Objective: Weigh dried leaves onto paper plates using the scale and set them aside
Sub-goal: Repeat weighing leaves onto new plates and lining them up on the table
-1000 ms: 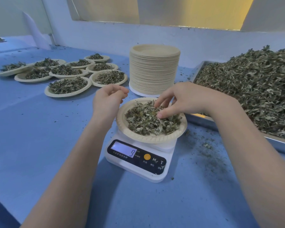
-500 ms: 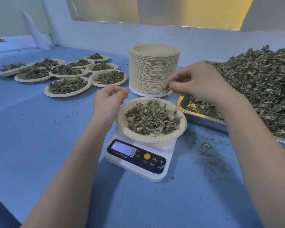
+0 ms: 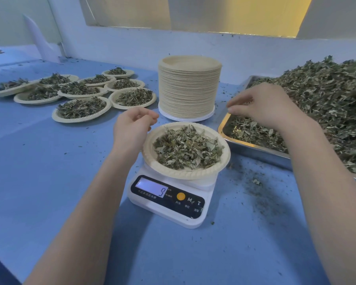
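Because the scale [image 3: 169, 199] sits near and central, with the tray [image 3: 253, 148] of loose leaves just to its right and the stack of spare plates [image 3: 188, 87] just behind it, each hand has its supply close by. On the scale rests a plate [image 3: 186, 171] with a shallow heap of dried leaves [image 3: 186, 150], and the display shows 9.

My left hand [image 3: 132, 130] hovers at the plate's left rim with fingers loosely curled and thumb meeting fingertips; whether it touches the rim or pinches a scrap I cannot tell. It seems kept there ready to steady or lift the plate. My right hand [image 3: 267, 105] hangs over the near-left corner of the tray, fingers drawn together above the thin layer of leaves there. Whether a pinch of leaf is between them is hidden, so I cannot tell. I judge it is adjusting the weight, either dropping surplus or fetching a little more.

The leaves are pale grey-green, crumpled and brittle-looking, mixed with thin stems, lying loose inside the rim. Far left, filled plates [image 3: 81, 109] lie in overlapping rows, set aside. Crumbs dust the blue table [image 3: 39, 182] right of the scale.
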